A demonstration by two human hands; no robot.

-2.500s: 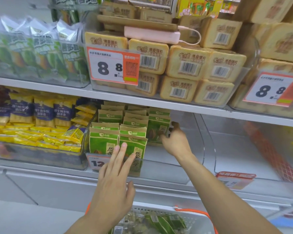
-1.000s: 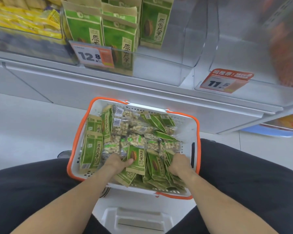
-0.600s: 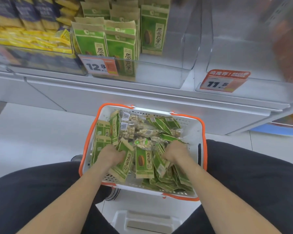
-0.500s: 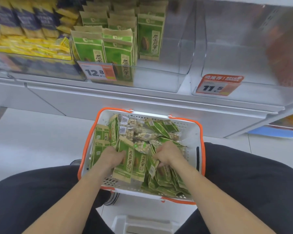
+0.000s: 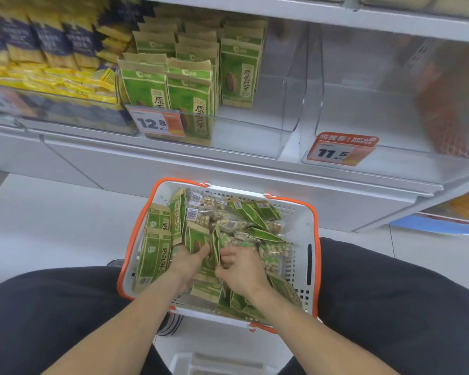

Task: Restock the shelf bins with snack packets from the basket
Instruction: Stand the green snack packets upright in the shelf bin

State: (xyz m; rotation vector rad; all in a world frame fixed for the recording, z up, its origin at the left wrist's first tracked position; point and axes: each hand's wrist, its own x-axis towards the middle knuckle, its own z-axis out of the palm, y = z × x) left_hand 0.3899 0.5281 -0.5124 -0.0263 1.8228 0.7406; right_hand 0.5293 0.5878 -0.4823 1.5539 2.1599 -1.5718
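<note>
Basket (image 5: 299,226): both hands' grip on green packets (image 5: 198,243).

At frame centre, a white perforated basket (image 5: 299,226) with an orange rim holds green-and-tan snack packets (image 5: 153,250) and clear ones with green ends. Matching green packets (image 5: 190,96) stand in the clear bin (image 5: 255,136) above, behind a white-and-orange price tag (image 5: 157,123). Upper left, yellow packets (image 5: 60,82) lie under navy ones (image 5: 49,41); black trousers (image 5: 52,315) fill the lower corners.

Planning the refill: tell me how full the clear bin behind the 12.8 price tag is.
Partly full. The clear bin holds upright green packets in its left part only; its right part shows bare floor and walls.
</note>
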